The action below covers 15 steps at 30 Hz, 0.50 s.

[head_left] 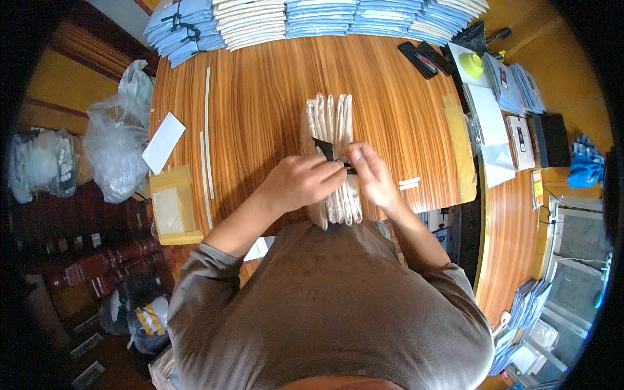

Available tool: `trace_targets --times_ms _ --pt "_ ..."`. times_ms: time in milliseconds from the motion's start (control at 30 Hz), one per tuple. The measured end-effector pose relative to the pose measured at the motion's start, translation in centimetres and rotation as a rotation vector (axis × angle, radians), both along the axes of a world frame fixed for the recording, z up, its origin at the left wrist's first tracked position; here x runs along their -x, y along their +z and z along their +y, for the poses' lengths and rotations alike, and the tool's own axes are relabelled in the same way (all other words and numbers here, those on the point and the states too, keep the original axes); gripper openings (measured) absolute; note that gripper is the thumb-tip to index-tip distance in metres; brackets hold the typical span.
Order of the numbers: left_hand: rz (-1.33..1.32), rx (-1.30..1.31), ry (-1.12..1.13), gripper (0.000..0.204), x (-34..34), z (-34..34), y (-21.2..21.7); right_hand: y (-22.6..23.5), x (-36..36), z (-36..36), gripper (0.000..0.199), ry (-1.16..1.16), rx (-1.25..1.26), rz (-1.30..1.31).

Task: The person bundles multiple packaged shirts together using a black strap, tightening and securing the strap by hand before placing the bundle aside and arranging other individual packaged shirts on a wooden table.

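A bundle of cream-coloured, plastic-wrapped folded packets (330, 116) lies near the front edge of the wooden table, its layers side by side. Across its middle runs a black strip (324, 148), with one loose end sticking up toward the far left. My left hand (304, 181) rests over the bundle's left side, its fingers closed around part of the strip. From the right, my right hand (372, 170) pinches the strip between thumb and fingers. Where the two hands meet, the fingers partly hide the strip.
Tall stacks of blue and cream packets (318, 18) line the table's far edge. Dark phone-like devices (426, 60) lie far right. Thin white strips (203, 172), a white card (164, 142) and a taped panel (174, 207) are on the left. Clear plastic bags (117, 143) hang beyond.
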<state>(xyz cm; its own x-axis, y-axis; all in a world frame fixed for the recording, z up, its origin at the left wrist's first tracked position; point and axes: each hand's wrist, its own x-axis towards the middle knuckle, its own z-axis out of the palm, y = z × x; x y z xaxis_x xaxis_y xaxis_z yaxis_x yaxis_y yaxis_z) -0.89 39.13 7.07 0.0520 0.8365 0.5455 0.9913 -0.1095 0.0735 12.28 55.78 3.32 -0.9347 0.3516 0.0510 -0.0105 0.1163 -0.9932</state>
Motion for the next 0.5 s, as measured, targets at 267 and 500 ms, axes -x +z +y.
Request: trace_targets --times_ms 267,500 --pt "0.027 -0.274 0.117 0.014 -1.0 -0.7 -3.4 -2.1 -0.7 0.9 0.020 0.131 0.302 -0.054" --pt "-1.269 -0.102 0.248 0.022 -1.6 0.4 -3.6 1.9 1.2 2.2 0.016 0.053 -0.944 0.274"
